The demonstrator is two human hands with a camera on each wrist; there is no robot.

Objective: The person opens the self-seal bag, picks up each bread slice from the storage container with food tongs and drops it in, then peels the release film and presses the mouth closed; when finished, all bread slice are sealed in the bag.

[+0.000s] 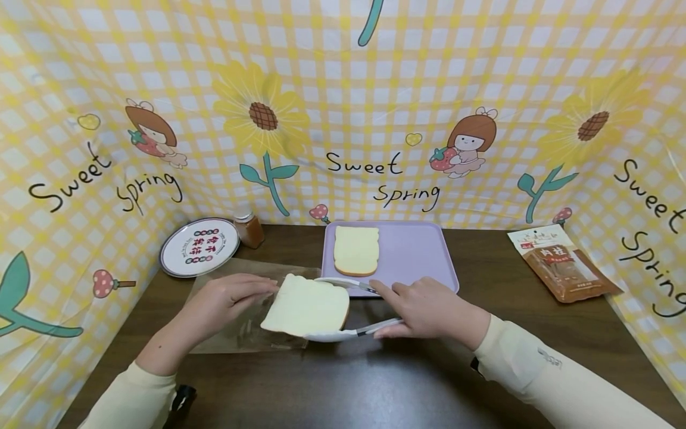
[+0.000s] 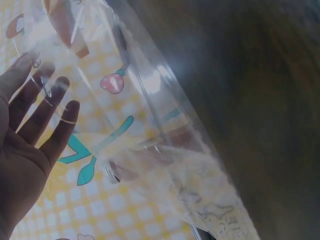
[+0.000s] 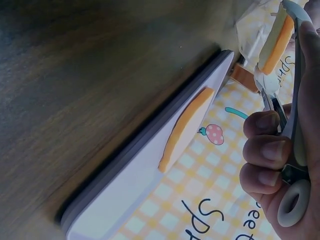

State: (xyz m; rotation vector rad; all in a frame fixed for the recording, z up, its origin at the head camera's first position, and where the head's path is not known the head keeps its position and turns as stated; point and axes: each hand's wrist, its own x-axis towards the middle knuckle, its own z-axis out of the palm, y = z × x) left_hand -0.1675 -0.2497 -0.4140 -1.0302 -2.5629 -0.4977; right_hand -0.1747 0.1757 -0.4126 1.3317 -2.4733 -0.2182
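My right hand [image 1: 426,310] grips a pair of tongs [image 3: 297,95] with white ends and a pale ring at the handle's tail. Between those ends a slice of white bread [image 1: 308,307] is held up in front of me, its brown crust facing right. My left hand [image 1: 230,301] is at the slice's left side, fingers extended and fingertips right by its edge. Below and around the left hand spreads a clear plastic bag [image 1: 220,339], seen close up in the left wrist view. Another bread slice [image 1: 356,250] lies on the left half of a lilac tray [image 1: 423,256].
At the back left a white plate [image 1: 184,250] with printed lettering leans near the cloth wall, beside a small jar [image 1: 249,229] of brown powder. A brown packet [image 1: 570,271] lies at the right. Checked cloth [image 1: 343,107] encloses the dark table [image 1: 375,387].
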